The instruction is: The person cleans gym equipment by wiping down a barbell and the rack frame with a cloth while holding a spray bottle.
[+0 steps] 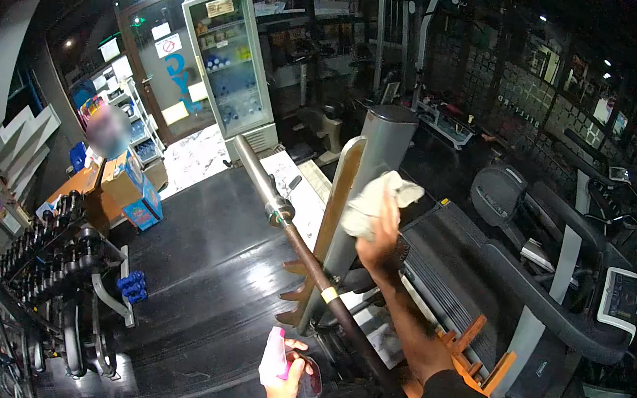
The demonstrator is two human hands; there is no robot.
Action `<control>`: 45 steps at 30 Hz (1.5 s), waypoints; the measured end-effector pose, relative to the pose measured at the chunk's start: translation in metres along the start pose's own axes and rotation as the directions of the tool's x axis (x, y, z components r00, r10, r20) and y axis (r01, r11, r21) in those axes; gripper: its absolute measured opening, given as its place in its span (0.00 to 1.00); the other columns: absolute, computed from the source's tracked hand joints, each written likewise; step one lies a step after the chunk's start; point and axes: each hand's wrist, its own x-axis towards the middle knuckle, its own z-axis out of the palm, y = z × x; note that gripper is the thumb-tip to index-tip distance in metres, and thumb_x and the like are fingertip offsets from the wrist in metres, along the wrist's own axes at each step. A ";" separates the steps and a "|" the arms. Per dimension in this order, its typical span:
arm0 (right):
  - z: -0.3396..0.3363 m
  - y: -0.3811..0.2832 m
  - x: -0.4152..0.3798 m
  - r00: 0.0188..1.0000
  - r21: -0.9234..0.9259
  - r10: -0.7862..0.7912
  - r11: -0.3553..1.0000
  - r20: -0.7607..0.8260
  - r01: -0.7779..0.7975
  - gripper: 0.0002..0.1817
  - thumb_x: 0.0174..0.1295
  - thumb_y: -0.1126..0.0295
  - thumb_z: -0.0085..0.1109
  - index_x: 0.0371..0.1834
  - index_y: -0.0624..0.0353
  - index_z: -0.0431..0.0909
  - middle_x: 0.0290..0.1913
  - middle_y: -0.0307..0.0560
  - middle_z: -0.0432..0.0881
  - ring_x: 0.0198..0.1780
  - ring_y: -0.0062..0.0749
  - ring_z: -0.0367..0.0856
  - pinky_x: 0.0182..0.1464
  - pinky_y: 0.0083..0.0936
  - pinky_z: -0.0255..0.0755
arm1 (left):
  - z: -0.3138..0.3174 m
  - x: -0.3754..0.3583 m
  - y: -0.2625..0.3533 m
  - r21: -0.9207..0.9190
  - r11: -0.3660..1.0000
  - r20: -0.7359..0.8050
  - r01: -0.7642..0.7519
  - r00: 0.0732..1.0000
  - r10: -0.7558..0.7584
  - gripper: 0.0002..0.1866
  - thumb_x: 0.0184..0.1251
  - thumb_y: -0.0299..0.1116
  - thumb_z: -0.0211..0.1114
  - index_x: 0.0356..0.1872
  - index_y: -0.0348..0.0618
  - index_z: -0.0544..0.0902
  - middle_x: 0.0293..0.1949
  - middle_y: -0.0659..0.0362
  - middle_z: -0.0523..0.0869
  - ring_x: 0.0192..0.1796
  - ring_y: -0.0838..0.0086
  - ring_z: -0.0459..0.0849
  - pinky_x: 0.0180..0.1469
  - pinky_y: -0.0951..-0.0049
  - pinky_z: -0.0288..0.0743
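My right hand (381, 241) presses a pale cloth (377, 204) against the side of a grey upright post (387, 144), part of a barbell rack. Low in the view, my left hand (283, 384) is wrapped around a spray bottle (309, 383) with a white and pink trigger head. Between the two hands a barbell (301, 254) runs diagonally, its shiny sleeve pointing away from me. It passes in front of a notched brown plate (338, 201) fixed to the post. The cloth partly covers the post, and my fingers hide some of the bottle.
A dumbbell rack (100, 284) stands at the left, with blue dumbbells (132, 286) beside it. Treadmills (475, 272) fill the right side. Behind are a glass-door fridge (232, 63), a blue box (143, 206) and a person (108, 132) near a desk.
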 end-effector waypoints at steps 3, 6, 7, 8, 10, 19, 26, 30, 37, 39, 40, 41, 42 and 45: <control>0.021 0.010 -0.010 1.000 0.029 -0.005 1.000 0.021 0.004 0.06 0.47 0.84 0.52 0.30 0.69 0.74 0.71 0.60 0.59 0.69 0.65 0.58 0.67 0.52 0.58 | 0.005 0.000 -0.003 -0.018 1.000 0.003 0.010 1.000 -0.010 0.24 0.63 0.19 0.60 0.60 0.31 0.66 0.43 0.47 0.79 0.28 0.73 0.81 0.32 0.74 0.79; 0.034 0.033 -0.047 0.994 0.005 0.106 0.994 0.018 -0.106 0.13 0.49 0.82 0.49 0.40 0.68 0.75 0.68 0.64 0.63 0.66 0.64 0.63 0.66 0.48 0.59 | 0.009 0.002 -0.005 -0.045 0.999 -0.028 0.004 1.000 -0.005 0.22 0.63 0.19 0.60 0.58 0.32 0.67 0.43 0.48 0.79 0.28 0.73 0.81 0.32 0.74 0.79; 0.035 0.036 -0.059 0.994 0.009 0.106 0.994 0.020 -0.106 0.13 0.49 0.82 0.49 0.40 0.68 0.75 0.68 0.64 0.63 0.66 0.64 0.63 0.66 0.48 0.59 | 0.010 0.000 -0.005 -0.067 0.998 -0.047 0.018 0.999 -0.022 0.22 0.63 0.19 0.60 0.58 0.32 0.67 0.42 0.48 0.79 0.28 0.73 0.81 0.32 0.74 0.79; 0.036 0.038 -0.071 0.941 0.135 0.331 0.932 0.071 -0.338 0.17 0.50 0.81 0.47 0.45 0.69 0.73 0.65 0.65 0.66 0.64 0.64 0.65 0.66 0.45 0.60 | 0.009 0.000 -0.004 -0.064 0.998 -0.047 0.022 0.999 -0.026 0.22 0.63 0.19 0.60 0.58 0.32 0.67 0.42 0.48 0.79 0.28 0.73 0.81 0.32 0.74 0.79; 0.033 0.045 -0.074 0.792 0.206 0.590 0.765 0.154 -0.610 0.22 0.55 0.79 0.44 0.56 0.71 0.68 0.60 0.67 0.71 0.62 0.62 0.69 0.65 0.39 0.61 | 0.010 0.002 -0.005 -0.038 0.999 -0.006 0.019 1.000 -0.019 0.22 0.63 0.19 0.60 0.58 0.32 0.67 0.42 0.48 0.79 0.28 0.73 0.81 0.32 0.74 0.79; 0.023 0.058 0.041 0.877 0.729 0.480 0.601 -0.002 -0.327 0.22 0.67 0.73 0.47 0.64 0.70 0.62 0.57 0.56 0.73 0.57 0.41 0.73 0.62 0.29 0.62 | 0.002 0.003 -0.009 0.037 0.999 0.028 -0.003 1.000 0.002 0.26 0.63 0.20 0.60 0.62 0.30 0.64 0.42 0.48 0.80 0.27 0.73 0.81 0.31 0.75 0.78; 0.073 0.051 -0.090 0.777 0.437 0.626 0.720 -0.072 -0.539 0.28 0.63 0.71 0.47 0.67 0.71 0.59 0.63 0.67 0.68 0.65 0.56 0.67 0.67 0.38 0.57 | 0.006 0.005 -0.006 0.008 1.000 -0.001 -0.020 1.000 0.020 0.24 0.62 0.19 0.60 0.60 0.30 0.66 0.43 0.49 0.79 0.26 0.74 0.80 0.30 0.76 0.78; 0.073 0.060 -0.120 0.661 0.426 0.742 0.564 0.114 -0.707 0.23 0.70 0.70 0.43 0.65 0.72 0.61 0.63 0.57 0.70 0.63 0.42 0.68 0.67 0.31 0.56 | 0.009 0.005 -0.006 -0.029 0.999 -0.023 -0.028 0.999 0.028 0.23 0.62 0.20 0.60 0.59 0.31 0.67 0.42 0.49 0.80 0.26 0.74 0.80 0.31 0.76 0.78; 0.037 0.094 0.066 0.684 0.840 0.686 0.198 0.248 -0.504 0.18 0.70 0.54 0.50 0.51 0.56 0.71 0.39 0.35 0.74 0.41 0.19 0.73 0.44 0.23 0.70 | 0.006 0.005 0.005 -0.024 0.997 0.024 -0.078 0.997 0.078 0.21 0.63 0.19 0.60 0.56 0.31 0.69 0.42 0.47 0.81 0.27 0.74 0.81 0.32 0.74 0.79; 0.024 0.109 0.117 0.733 0.863 0.636 0.205 0.241 -0.462 0.17 0.70 0.55 0.50 0.50 0.57 0.72 0.39 0.36 0.76 0.40 0.20 0.75 0.44 0.22 0.71 | 0.003 0.006 0.006 -0.021 0.996 0.025 -0.091 0.996 0.091 0.20 0.63 0.19 0.60 0.56 0.31 0.69 0.42 0.47 0.81 0.27 0.74 0.81 0.32 0.74 0.79; 0.015 0.099 0.138 0.764 0.900 0.611 0.188 0.207 -0.394 0.19 0.70 0.55 0.50 0.53 0.59 0.71 0.42 0.38 0.78 0.44 0.21 0.76 0.47 0.22 0.71 | 0.001 0.005 0.006 -0.015 0.996 0.008 -0.091 0.996 0.091 0.20 0.63 0.19 0.60 0.56 0.31 0.69 0.42 0.47 0.81 0.27 0.74 0.81 0.32 0.74 0.79; 0.002 0.079 0.149 0.811 0.906 0.570 0.261 0.135 -0.334 0.21 0.71 0.56 0.48 0.57 0.60 0.70 0.49 0.40 0.77 0.50 0.24 0.75 0.54 0.24 0.68 | -0.001 0.005 0.005 -0.011 0.996 -0.008 -0.090 0.996 0.090 0.20 0.63 0.19 0.60 0.56 0.31 0.69 0.42 0.47 0.81 0.27 0.74 0.81 0.32 0.74 0.79; 0.010 0.086 0.144 0.790 0.901 0.604 0.279 0.106 -0.334 0.22 0.71 0.57 0.47 0.60 0.61 0.68 0.53 0.41 0.76 0.53 0.25 0.73 0.57 0.24 0.66 | -0.001 0.006 0.006 -0.014 0.996 -0.009 -0.092 0.996 0.092 0.20 0.63 0.19 0.60 0.56 0.31 0.69 0.42 0.47 0.81 0.27 0.74 0.81 0.32 0.74 0.79; 0.024 0.080 0.107 0.772 0.933 0.632 0.236 0.064 -0.271 0.24 0.72 0.58 0.45 0.65 0.62 0.63 0.61 0.41 0.70 0.60 0.26 0.69 0.61 0.24 0.62 | 0.000 0.007 0.005 -0.036 0.997 -0.049 -0.062 0.997 0.060 0.21 0.63 0.19 0.60 0.57 0.31 0.68 0.43 0.47 0.80 0.27 0.74 0.81 0.32 0.73 0.79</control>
